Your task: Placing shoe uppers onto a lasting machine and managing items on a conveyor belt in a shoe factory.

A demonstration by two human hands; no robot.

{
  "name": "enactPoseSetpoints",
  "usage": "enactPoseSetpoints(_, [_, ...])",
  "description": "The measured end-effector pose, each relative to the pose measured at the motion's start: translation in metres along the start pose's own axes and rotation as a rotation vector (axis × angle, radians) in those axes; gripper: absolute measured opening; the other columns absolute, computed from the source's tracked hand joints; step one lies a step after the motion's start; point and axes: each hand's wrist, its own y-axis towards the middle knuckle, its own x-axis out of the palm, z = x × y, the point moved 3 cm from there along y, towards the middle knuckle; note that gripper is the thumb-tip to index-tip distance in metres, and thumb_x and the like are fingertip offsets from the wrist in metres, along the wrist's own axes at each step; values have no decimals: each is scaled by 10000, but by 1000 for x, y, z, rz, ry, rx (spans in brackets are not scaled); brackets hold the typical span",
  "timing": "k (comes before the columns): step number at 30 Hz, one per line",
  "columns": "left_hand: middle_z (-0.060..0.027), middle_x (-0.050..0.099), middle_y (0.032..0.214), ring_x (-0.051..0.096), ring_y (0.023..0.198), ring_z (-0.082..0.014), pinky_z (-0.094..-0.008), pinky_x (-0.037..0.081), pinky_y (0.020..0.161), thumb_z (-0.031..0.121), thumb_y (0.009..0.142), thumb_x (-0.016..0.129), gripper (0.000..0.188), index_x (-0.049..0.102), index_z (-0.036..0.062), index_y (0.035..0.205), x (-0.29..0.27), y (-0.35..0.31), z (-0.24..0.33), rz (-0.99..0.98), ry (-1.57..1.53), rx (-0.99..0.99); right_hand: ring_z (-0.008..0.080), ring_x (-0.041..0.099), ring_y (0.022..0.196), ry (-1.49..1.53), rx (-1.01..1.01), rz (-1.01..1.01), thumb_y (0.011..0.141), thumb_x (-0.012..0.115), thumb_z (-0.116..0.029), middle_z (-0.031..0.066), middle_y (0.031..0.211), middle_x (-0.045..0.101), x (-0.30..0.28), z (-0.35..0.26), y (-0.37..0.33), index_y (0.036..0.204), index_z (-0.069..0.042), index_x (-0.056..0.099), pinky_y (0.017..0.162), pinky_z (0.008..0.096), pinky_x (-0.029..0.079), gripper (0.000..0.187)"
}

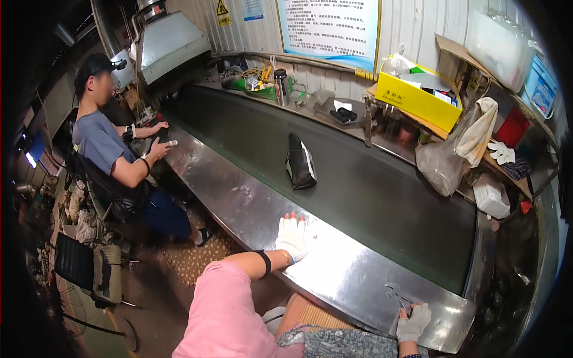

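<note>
My left hand, in a white glove with bare fingertips, lies flat on the shiny metal ledge in front of the belt, fingers stretched out and nothing in it. At the ledge's right end my right hand, gloved the same way, is closed on the handles of metal pincers, whose jaws point away from me. On the dark green conveyor belt, beyond my left hand, rests a black shoe with a pale patch on its side. Neither hand touches it.
At the belt's far left a co-worker sits, hands by the ledge. A metal hood stands there. Behind the belt are a thermos flask, a yellow box and a hanging plastic bag. A chair stands at lower left.
</note>
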Motion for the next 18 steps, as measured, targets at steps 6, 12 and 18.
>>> enactPoseSetpoints(6, [-306, 252, 1560, 195, 1462, -455, -536, 94, 1201, 579, 934, 411, 836, 328, -35, 1496, 1, 1, -1, -73, 39, -23, 392, 524, 997, 11, -69, 81, 652, 767, -157, 160, 1047, 564, -6, -6, 2, 910, -56, 613, 859, 504, 406, 317])
enactPoseSetpoints(12, [-266, 474, 1363, 392, 1317, -399, -496, 276, 1119, 446, 855, 609, 628, 528, -29, 1258, -13, 1, 7, -8, -85, 118, 389, 517, 1155, -1, 35, -95, 755, 750, -269, 188, 1299, 561, -32, 7, -8, 1101, -70, 667, 990, 502, 413, 407])
enactPoseSetpoints(18, [-205, 688, 1060, 636, 983, -410, -498, 508, 870, 355, 938, 564, 409, 632, 22, 1166, -21, -21, 25, 217, 151, 247, 351, 527, 1180, -207, 236, 133, 814, 679, -275, 157, 1329, 556, -192, 78, -126, 1130, -97, 664, 1008, 443, 438, 364])
